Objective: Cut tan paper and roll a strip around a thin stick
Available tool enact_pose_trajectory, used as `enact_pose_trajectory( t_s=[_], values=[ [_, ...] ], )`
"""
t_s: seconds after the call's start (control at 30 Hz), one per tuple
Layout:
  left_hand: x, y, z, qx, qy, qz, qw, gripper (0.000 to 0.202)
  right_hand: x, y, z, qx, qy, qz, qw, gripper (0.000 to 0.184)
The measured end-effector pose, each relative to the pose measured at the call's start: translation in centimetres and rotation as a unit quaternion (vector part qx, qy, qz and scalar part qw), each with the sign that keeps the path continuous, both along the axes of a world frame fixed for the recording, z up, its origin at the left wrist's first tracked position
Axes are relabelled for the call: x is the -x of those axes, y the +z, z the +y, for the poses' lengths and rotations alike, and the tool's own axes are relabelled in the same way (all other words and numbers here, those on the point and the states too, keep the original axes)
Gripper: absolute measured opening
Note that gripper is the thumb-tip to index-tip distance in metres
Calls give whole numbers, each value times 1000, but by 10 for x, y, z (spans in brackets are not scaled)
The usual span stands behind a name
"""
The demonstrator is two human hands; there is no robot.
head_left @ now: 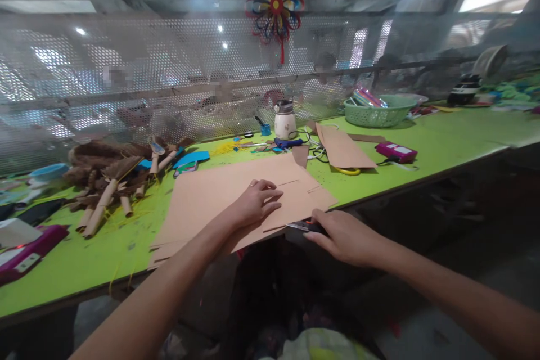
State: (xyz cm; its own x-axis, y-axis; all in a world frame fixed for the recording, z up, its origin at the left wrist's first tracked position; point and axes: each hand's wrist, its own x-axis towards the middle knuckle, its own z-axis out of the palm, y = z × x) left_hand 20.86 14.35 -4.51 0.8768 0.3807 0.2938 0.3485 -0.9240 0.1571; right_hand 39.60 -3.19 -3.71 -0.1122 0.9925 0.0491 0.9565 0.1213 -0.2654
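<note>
Large sheets of brown kraft paper [219, 197] lie stacked at the front edge of the green table. My left hand [257, 202] rests on the top sheet, fingers loosely bent and apart, gripping nothing. At the sheet's front right edge, my right hand [343, 236] is closed around the dark handles of a pair of scissors [300, 226]. The silver blades point left along the paper's edge, beside a narrow cut strip [274, 229]. Much of the handles is hidden by my fingers. Thin slits or strips show on the sheet to the right of my left hand.
Rolled brown paper pieces with frayed ends [103, 202] lie left. Behind are a white jug [286, 121], a blue glue gun [289, 143] and tangled cables. A folded brown sheet [343, 149], purple power strip [396, 152] and green basket [377, 115] stand right. Perforated mesh [189, 67] borders the table.
</note>
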Motion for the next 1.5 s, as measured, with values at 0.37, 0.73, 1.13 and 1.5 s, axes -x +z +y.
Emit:
enact_pose_trajectory(
  t_s=[0.37, 0.73, 1.13, 1.5],
  values=[
    [0, -2, 0, -3, -11, -10, 1000, 32, 5, 1, -2, 4, 16, 24, 1000, 28],
    [0, 0, -3, -11, -11, 3, 1000, 34, 9, 7, -2, 26, 20, 45, 998, 31],
    [6, 26, 21, 177, -30, 78, 981, 34, 17, 6, 6, 24, 28, 45, 998, 32],
    [15, 29, 20, 202, -48, 76, 975, 40, 27, 8, 9, 25, 9, 30, 999, 31]
  ],
)
